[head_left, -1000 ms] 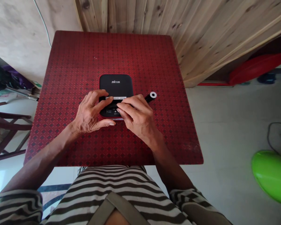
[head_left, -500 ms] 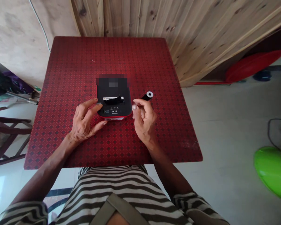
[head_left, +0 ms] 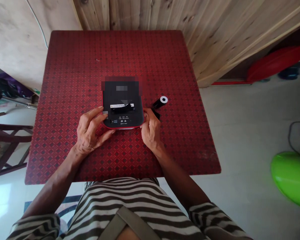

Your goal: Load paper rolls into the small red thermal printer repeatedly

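A black device with a red base rim and a white label strip lies in the middle of the red patterned table. My left hand rests at its left side with fingers spread; the index finger lies along the left edge and the thumb touches the front corner. My right hand presses against the device's right edge with its fingers curled together. A black cylinder with a white end lies on the table just beyond my right fingertips.
A wooden plank wall rises behind the table. Dark wooden chair legs stand to the left. A green rounded object sits on the pale floor at the right, and a red object lies under the wall.
Both hands came off the top of the device. My left hand settled at its left side; my right hand lifted clear, then closed in against the right edge.
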A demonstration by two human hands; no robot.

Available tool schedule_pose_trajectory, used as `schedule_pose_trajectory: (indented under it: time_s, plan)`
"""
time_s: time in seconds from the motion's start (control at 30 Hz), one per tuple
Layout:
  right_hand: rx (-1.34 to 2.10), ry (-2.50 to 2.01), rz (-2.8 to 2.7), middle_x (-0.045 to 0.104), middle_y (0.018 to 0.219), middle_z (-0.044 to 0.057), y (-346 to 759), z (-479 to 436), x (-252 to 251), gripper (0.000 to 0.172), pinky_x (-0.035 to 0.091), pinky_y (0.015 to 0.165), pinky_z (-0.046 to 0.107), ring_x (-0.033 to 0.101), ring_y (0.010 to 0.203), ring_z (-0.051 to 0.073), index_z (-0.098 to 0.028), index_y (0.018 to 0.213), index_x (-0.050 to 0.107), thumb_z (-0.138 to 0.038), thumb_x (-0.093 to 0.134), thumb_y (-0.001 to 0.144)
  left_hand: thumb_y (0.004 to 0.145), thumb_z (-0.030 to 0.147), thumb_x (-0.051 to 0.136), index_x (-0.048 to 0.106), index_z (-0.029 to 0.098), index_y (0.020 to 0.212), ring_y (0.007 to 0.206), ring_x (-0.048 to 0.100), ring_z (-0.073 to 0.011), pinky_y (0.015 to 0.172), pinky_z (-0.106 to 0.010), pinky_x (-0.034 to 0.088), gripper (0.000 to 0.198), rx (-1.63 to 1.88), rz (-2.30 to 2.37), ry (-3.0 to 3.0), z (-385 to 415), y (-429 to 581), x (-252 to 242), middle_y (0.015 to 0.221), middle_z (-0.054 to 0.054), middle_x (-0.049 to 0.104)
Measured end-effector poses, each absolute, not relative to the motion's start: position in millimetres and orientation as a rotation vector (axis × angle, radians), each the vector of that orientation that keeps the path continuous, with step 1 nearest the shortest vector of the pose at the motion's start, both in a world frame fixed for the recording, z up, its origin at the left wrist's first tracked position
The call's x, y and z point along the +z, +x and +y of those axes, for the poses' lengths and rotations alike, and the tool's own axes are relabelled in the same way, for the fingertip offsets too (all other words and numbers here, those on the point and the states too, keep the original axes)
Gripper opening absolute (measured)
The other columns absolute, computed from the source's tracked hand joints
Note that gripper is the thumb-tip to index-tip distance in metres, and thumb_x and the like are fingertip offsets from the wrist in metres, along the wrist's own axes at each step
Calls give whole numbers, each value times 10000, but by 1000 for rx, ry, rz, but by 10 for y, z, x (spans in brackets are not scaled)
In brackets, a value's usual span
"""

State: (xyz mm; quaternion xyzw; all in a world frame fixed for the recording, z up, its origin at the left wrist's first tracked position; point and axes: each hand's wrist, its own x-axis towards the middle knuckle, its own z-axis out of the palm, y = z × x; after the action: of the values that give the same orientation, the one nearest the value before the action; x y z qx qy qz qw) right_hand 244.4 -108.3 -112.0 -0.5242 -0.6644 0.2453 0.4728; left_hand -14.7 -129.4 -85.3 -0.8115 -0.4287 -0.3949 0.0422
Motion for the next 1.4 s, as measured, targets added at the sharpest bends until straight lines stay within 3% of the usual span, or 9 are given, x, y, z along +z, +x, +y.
schedule_pose_trajectory:
  time_s: [0.3, 0.77, 1.0, 1.1, 1.23, 1.4]
  plan:
    - [586, -1286, -1625, 762, 955, 63, 2439, -1073, -1146, 503, 593, 815, 338, 729, 872, 193, -240, 1038, 676, -566, 312, 1160, 923, 533, 843, 585, 300, 1433, 1259, 705, -294, 996, -472, 667, 617, -1216, -1400, -2469, -1304, -150, -813, 1434, -125, 662]
    - [623, -1250, -1594, 765, 977, 65, 2434, -1071, -1142, 483, 568, 840, 332, 719, 903, 186, -233, 1016, 672, -559, 346, 1159, 881, 501, 898, 645, 263, 1328, 1257, 708, -291, 1038, -491, 636, 566, -1371, -1467, -2519, -1292, -111, -756, 1322, -111, 698]
    - [644, -1290, -1608, 774, 1004, 80, 2423, -1063, -1176, 562, 563, 871, 367, 726, 929, 206, -242, 1003, 669, -608, 271, 1153, 899, 498, 877, 655, 248, 1297, 1217, 718, -268, 1045, -462, 626, 520, -1365, -1458, -2515, -1276, -125, -817, 1311, -98, 705]
    - [618, -1311, -1602, 790, 1022, 77, 2440, -1095, -1117, 488, 578, 847, 366, 738, 921, 210, -243, 1032, 678, -562, 329, 1154, 934, 523, 833, 645, 253, 1331, 1187, 712, -249, 1024, -435, 626, 515, -1326, -1433, -2498, -1276, -134, -865, 1290, -93, 702]
    - [317, -1322, -1628, 796, 1033, 65, 2510, -1101, -803, 290, 590, 798, 342, 741, 895, 197, -251, 1138, 716, -438, 493, 1131, 964, 477, 809, 604, 244, 1412, 1172, 708, -234, 1011, -399, 623, 545, -1345, -1370, -2473, -1278, -121, -903, 1284, -91, 690]
    - [196, -1198, -2093, 801, 1043, 73, 2427, -749, -237, 240, 568, 978, 411, 724, 1019, 232, -232, 1066, 787, -240, 551, 1107, 958, 414, 823, 590, 222, 1458, 1197, 701, -250, 1041, -400, 624, 585, -1401, -1301, -2475, -1284, -98, -913, 1276, -105, 685]
